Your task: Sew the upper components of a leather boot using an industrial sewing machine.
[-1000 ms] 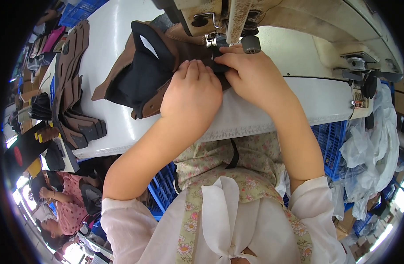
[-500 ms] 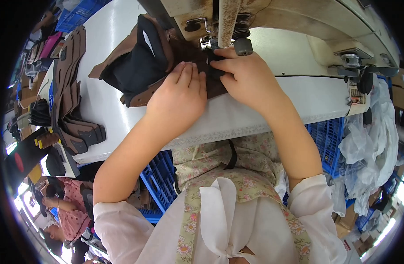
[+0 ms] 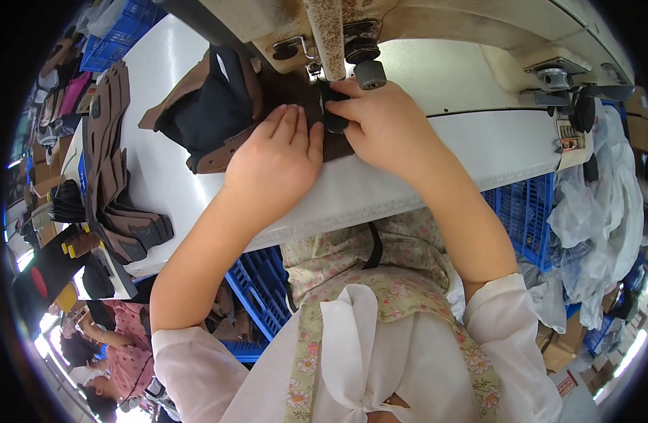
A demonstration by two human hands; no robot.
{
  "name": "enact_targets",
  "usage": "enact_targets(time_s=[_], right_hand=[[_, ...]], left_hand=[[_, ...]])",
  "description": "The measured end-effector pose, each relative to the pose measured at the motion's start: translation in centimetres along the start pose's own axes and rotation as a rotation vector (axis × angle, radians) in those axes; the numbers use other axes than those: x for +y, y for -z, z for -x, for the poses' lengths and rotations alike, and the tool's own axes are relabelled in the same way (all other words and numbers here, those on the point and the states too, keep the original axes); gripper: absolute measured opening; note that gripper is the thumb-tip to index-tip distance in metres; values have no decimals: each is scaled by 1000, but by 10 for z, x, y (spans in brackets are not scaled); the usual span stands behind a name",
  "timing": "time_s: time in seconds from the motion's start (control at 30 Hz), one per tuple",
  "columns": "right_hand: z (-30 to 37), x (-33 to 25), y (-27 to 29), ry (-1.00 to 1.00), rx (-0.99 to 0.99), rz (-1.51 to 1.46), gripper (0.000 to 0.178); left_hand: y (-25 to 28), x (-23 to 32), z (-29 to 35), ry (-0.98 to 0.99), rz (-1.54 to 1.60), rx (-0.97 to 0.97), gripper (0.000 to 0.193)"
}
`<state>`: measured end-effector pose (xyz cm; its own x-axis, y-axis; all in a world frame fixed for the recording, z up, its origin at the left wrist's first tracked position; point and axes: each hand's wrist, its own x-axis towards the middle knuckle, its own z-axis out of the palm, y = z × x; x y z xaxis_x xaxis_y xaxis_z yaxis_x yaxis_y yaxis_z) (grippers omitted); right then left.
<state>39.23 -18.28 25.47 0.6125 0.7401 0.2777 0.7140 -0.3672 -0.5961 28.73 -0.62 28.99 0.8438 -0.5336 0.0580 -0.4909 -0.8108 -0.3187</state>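
A brown shoe upper (image 3: 228, 154) with black lining lies on the white sewing table, its right part under the sewing machine's needle area. My left hand (image 3: 276, 151) is open, its fingers flat on the brown material just left of the needle area. With thumb and fingers closed, my right hand (image 3: 384, 123) holds a small black piece (image 3: 335, 121) against the brown material's right side. The fingertips of that hand are partly hidden beside the machine head. The sewing machine (image 3: 326, 42) stands over the work, its presser foot partly visible.
Stacked brown cut pieces (image 3: 106, 141) lie at the table's left end. Blue crates (image 3: 525, 215) stand below the table, and clear plastic bags (image 3: 595, 218) hang at the right. A person in a pink top (image 3: 126, 352) sits at the lower left.
The whole view has shifted slightly, moving the machine leftward in the picture. My left hand has slid a little away from the needle area; my right hand still holds the black piece.
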Motion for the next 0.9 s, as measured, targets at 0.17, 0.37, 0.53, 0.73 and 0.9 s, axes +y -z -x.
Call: enact_targets(time_s=[0.17,0.37,0.53,0.73,0.9], right_hand=[[6,0,-3,53,-27,124,35],[10,-9,-3,23,-26,174,32],[11,-8,-2,64,31,217,33],[6,-1,-2,90,38,245,33],[5,4,-2,94,40,231,34]], left_hand=[[0,-1,-2,-20,17,58,39],[0,-1,-2,-10,36,79,38],[-2,0,-1,9,46,35,43],[0,-2,-6,9,43,29,44],[-1,-1,-10,21,49,21,44]])
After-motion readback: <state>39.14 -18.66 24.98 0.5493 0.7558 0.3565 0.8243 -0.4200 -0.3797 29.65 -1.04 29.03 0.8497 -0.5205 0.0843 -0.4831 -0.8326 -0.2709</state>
